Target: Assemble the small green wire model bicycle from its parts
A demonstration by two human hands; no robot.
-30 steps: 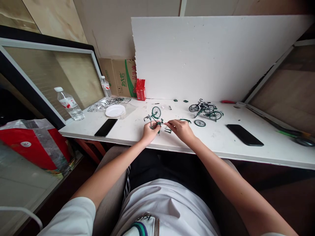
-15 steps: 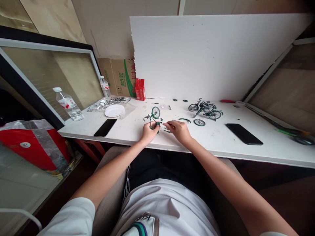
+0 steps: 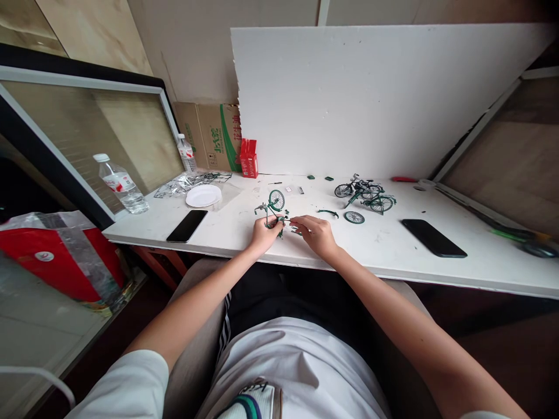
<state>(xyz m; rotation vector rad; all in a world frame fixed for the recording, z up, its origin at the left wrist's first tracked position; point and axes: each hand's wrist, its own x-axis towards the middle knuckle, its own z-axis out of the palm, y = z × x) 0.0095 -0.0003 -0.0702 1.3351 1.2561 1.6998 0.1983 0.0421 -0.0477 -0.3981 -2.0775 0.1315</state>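
Observation:
My left hand (image 3: pixel 264 235) is closed round the frame of a green model bicycle (image 3: pixel 276 201), held above the table's front edge. Its spoked wheel and handlebar stick up past my fingers, and the part in my grip is hidden. My right hand (image 3: pixel 318 233) is just to the right, fingertips pinched on a thin dark rod (image 3: pixel 287 220) that points at the bicycle frame. Most of the rod is too small or covered to make out. Small green parts (image 3: pixel 297 231) show beneath my right fingers.
On the white table (image 3: pixel 244 247) lie a loose wheel (image 3: pixel 354 217), a curved green part (image 3: pixel 328 213) and assembled model bicycles (image 3: pixel 364 192). Phones (image 3: pixel 187 226) flank my hands left and right. Farther left are a white plate (image 3: pixel 203 196) and water bottles (image 3: pixel 122 185).
My right hand has shifted slightly left and its fingers have changed angle on the rod. The left hand and the bicycle stay nearly still.

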